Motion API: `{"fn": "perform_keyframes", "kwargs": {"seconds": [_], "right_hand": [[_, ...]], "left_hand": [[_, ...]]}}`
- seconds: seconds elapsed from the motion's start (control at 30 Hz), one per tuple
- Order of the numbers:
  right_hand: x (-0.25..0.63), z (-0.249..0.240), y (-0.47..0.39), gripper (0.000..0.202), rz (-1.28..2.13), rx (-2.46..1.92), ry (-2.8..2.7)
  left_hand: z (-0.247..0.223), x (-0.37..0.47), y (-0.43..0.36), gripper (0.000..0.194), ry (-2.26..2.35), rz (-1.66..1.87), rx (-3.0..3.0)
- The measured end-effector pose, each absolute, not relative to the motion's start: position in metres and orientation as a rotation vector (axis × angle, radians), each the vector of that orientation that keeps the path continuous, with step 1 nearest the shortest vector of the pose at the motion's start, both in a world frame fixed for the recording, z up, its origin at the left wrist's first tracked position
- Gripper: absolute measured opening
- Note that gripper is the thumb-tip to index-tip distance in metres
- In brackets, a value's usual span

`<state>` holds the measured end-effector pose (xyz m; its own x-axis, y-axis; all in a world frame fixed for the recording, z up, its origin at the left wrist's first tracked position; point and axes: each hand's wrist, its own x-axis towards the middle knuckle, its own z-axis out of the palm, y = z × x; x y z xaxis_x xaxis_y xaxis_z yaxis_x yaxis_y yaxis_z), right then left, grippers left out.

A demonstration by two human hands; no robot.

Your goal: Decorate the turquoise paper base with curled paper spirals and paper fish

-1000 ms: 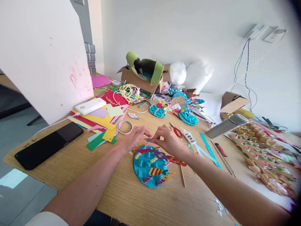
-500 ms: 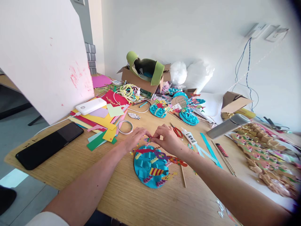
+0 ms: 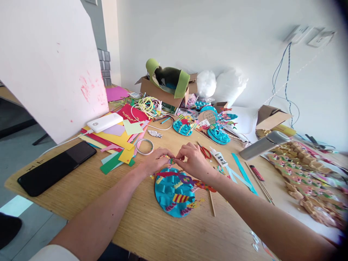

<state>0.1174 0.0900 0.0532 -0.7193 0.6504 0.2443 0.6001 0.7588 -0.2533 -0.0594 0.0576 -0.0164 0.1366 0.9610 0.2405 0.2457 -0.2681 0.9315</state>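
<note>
A round blue craft piece (image 3: 168,190) lies on the table in front of me, with paper fish and twisted pink and cream bits on it. A red-and-yellow striped fish (image 3: 182,198) sits on its lower right part. My left hand (image 3: 157,159) and my right hand (image 3: 190,157) meet just beyond its far edge. Between their fingertips is a small colourful paper piece (image 3: 170,161), partly hidden by the fingers. Both hands are pinched on it. Right of my right hand lie red-handled pliers (image 3: 206,152) and a white glue tube (image 3: 218,157).
Coloured paper (image 3: 112,161), a white power bank (image 3: 105,123) and a black phone (image 3: 57,168) lie left. A tape ring (image 3: 144,146) is near my left hand. Rightward are blue strips (image 3: 243,173), a grey bottle (image 3: 263,145) and wooden sticks (image 3: 259,183). More blue pieces (image 3: 182,128) stand behind.
The fingers of my left hand have curled in slightly around the small paper piece. My right hand has barely moved, and the blue craft piece stays in place.
</note>
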Motion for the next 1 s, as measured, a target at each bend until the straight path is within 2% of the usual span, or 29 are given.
{"fn": "perform_keyframes", "kwargs": {"seconds": [0.27, 0.67, 1.0], "right_hand": [[0.1167, 0.0522, 0.0865, 0.015, -0.02, -0.916, -2.669], [0.1146, 0.0522, 0.085, 0.017, -0.066, -0.944, -2.706], [0.1156, 0.0544, 0.0835, 0.015, -0.085, -0.969, -2.729]], "left_hand": [[-0.0171, -0.0578, 0.0587, 0.026, 1.215, 1.215, 1.703], [-0.0163, -0.056, 0.0594, 0.018, 1.199, 1.236, 1.661], [-0.017, -0.051, 0.0601, 0.044, 1.157, 1.273, 1.566]]}}
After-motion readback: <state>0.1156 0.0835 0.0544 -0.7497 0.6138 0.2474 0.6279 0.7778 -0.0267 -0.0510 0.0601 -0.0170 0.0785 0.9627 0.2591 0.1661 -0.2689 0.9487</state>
